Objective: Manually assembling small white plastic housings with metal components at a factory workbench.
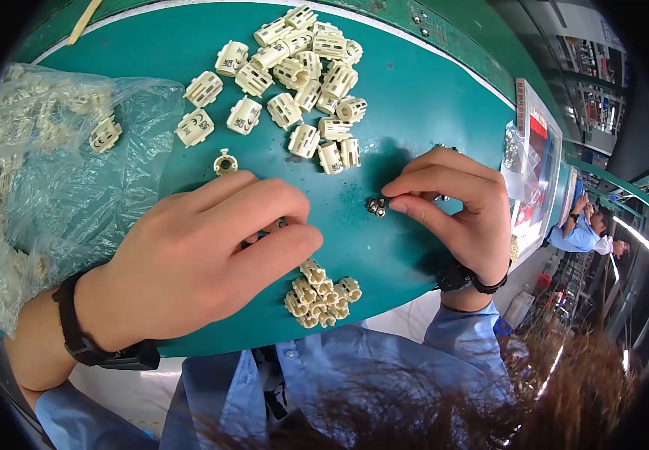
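My left hand point(212, 255) is curled above the green tabletop, with thumb and fingers closed. Small dark, shiny bits point(273, 226) show between the fingers, mostly hidden. My right hand point(455, 199) pinches at a small clump of shiny metal parts point(376, 207), its thumb and forefinger tips against the clump's right side. Beyond my left knuckles a cream plastic ring-shaped piece point(225, 162) stands on end. Nearest my body, a small pile of cream plastic pieces point(320, 296) lies just right of my left fingers.
Many ribbed cream plastic sleeves point(294, 71) lie scattered at the far middle of the green table point(414, 90). A clear plastic bag point(77, 172) of similar pieces covers the left side. More metal bits point(444, 196) lie behind my right hand. Another person point(578, 229) is at far right.
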`<state>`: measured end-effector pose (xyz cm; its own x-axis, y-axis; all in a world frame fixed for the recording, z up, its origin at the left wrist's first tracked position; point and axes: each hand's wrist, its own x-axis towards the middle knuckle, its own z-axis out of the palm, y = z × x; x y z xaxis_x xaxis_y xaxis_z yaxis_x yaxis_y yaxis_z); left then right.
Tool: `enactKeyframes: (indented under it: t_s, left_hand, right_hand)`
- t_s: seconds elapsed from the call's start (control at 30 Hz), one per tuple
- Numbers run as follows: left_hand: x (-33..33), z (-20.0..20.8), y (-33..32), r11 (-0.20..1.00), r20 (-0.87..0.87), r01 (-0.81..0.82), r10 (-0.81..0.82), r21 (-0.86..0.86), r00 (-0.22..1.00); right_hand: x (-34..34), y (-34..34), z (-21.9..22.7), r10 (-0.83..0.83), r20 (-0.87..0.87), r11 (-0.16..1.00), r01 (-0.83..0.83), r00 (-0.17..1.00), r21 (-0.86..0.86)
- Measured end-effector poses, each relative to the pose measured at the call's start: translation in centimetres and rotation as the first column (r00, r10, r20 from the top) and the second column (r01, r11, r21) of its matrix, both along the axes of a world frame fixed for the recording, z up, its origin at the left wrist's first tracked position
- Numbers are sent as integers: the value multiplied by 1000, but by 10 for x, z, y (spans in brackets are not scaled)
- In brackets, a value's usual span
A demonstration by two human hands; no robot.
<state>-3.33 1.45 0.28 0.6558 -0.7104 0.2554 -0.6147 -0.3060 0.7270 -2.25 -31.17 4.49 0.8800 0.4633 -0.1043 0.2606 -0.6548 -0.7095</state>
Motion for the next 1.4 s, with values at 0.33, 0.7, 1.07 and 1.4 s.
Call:
enactKeyframes:
  t_s: [0.33,0.7,1.07,1.4]
  left_hand:
    - [2,-6,0,994,-12,41,-42,-99,999]
    - [3,-4,0,995,-8,46,-47,-85,999]
    - [1,-5,0,995,-3,31,-31,-92,1000]
    - [0,-6,-2,996,-9,36,-37,-84,999]
  right_hand:
    - [-9,13,-5,43,56,998,-40,998,-49]
    - [-8,11,1,-38,-211,979,79,977,190]
    - [-9,14,6,106,-180,988,-84,978,126]
    - [-19,30,-2,78,-124,993,-66,989,98]
